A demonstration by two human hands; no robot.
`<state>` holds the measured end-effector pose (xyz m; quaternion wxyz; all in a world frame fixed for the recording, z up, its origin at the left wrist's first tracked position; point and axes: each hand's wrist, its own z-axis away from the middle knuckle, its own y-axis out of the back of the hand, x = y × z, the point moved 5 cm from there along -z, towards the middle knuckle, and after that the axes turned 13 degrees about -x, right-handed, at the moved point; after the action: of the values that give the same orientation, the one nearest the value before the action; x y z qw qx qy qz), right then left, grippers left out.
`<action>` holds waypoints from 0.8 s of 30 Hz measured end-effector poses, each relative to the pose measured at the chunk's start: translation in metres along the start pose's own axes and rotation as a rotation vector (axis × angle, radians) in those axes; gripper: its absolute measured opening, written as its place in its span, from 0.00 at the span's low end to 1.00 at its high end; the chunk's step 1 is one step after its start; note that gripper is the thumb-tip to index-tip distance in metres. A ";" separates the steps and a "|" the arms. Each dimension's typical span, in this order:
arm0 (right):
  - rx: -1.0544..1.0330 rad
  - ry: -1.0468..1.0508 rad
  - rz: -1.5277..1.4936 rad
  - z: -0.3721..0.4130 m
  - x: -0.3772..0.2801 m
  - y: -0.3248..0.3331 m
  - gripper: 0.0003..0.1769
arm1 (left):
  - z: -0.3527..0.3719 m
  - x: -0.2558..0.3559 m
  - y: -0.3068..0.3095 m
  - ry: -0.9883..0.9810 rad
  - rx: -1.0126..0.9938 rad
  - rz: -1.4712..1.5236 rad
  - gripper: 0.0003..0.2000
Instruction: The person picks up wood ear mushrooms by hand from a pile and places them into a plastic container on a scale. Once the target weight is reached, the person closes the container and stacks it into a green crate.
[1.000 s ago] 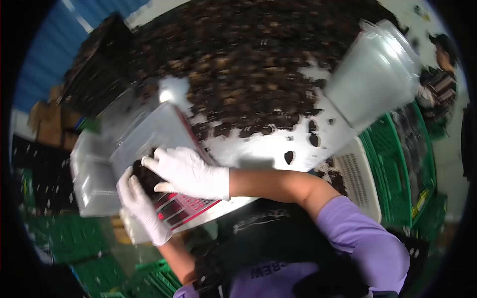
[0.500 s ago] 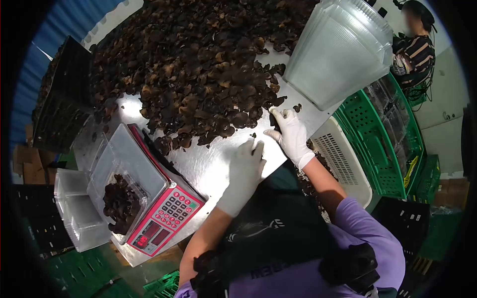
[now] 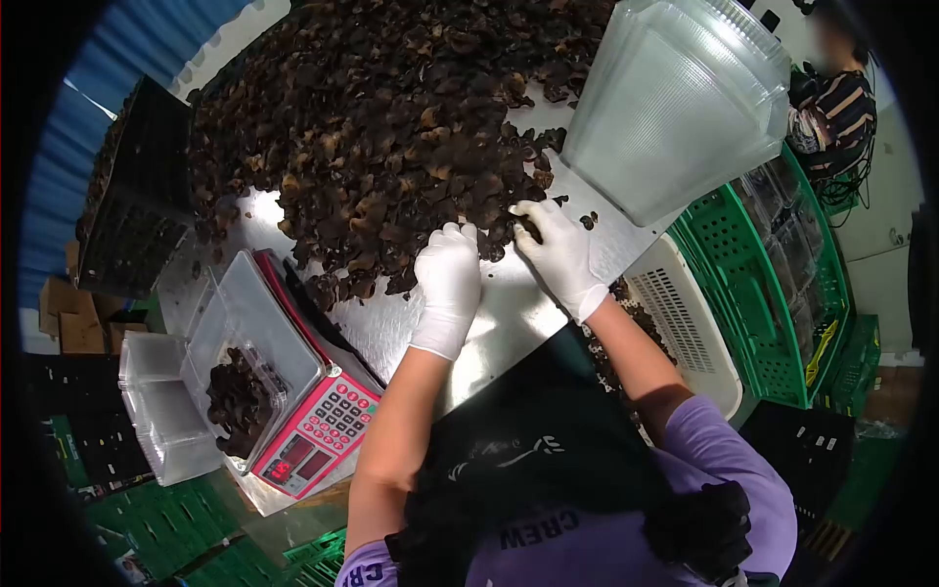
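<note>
Dark brown wood ear mushrooms [image 3: 381, 157] lie heaped across the metal table [image 3: 499, 313]. My left hand [image 3: 450, 279], in a white glove, is at the near edge of the heap with its fingers curled closed; anything in them is hidden. To its right, my right hand [image 3: 559, 252], also gloved, bends its thumb and fingers around a dark wood ear mushroom [image 3: 530, 231]. A pink-edged digital scale [image 3: 318, 430] stands at the left, bearing a clear plastic tub with wood ear mushrooms [image 3: 240, 401] in it.
Stacked clear plastic tubs [image 3: 680, 117] stand at the table's right; more tubs [image 3: 156, 411] are left of the scale. A white basket [image 3: 729, 377] and a green crate [image 3: 753, 293] sit at the right. A black crate [image 3: 137, 186] is far left. Another person [image 3: 836, 108] is at upper right.
My left hand has moved forward to the heap's edge, and its fingers have curled closed. My right hand has shifted slightly left and down, still around a dark piece.
</note>
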<state>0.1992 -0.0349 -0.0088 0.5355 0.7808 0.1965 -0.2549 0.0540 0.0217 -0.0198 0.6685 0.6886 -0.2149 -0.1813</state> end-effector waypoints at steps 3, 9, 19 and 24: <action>-0.182 -0.001 0.061 -0.026 -0.006 -0.013 0.13 | 0.011 -0.004 0.009 -0.079 0.059 0.031 0.13; -0.335 0.029 0.184 -0.048 0.004 -0.036 0.13 | 0.043 -0.068 0.002 0.331 0.023 2.006 0.06; 0.099 0.106 -0.094 -0.037 0.019 -0.024 0.06 | 0.049 -0.055 -0.005 0.379 0.006 2.147 0.06; 0.140 0.073 -0.233 -0.036 0.019 -0.017 0.10 | 0.054 -0.055 -0.010 0.276 -0.056 2.258 0.13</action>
<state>0.2109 0.0056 -0.0226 0.4388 0.7971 0.2869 -0.2997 -0.0204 0.0056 -0.0338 0.4828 0.1006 -0.6328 0.5970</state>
